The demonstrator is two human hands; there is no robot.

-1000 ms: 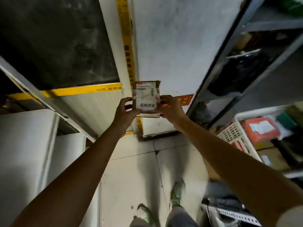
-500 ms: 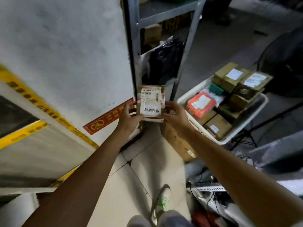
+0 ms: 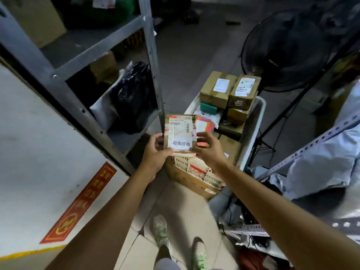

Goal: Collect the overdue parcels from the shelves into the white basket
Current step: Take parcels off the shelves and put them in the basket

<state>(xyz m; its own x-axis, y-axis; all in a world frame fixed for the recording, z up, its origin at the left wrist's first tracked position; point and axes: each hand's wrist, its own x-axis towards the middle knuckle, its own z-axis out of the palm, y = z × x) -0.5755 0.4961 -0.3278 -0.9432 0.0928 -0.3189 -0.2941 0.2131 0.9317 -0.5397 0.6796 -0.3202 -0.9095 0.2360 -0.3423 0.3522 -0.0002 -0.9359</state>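
Observation:
I hold a small brown cardboard parcel [image 3: 180, 131] with a white shipping label and a printed sticker, upright in front of me. My left hand [image 3: 156, 152] grips its lower left edge and my right hand [image 3: 207, 151] grips its lower right edge. Right behind the parcel stands the white basket [image 3: 253, 131], resting on a cardboard box. It holds several parcels: brown boxes [image 3: 218, 88] stacked at the far end, a green packet [image 3: 208, 108] and a red-orange packet [image 3: 204, 124]. The parcel hides part of the basket's near end.
A grey metal shelf rack [image 3: 152, 55] stands at left with a black bag [image 3: 134, 98] and boxes on it. A black floor fan [image 3: 282, 53] stands behind the basket. Grey poly bags [image 3: 321, 158] lie on a rack at right. Cables clutter the floor by my feet.
My view has swung right and downward from the wall and yellow tape toward the basket. Both hands have kept the parcel between them, which now sits just before the basket.

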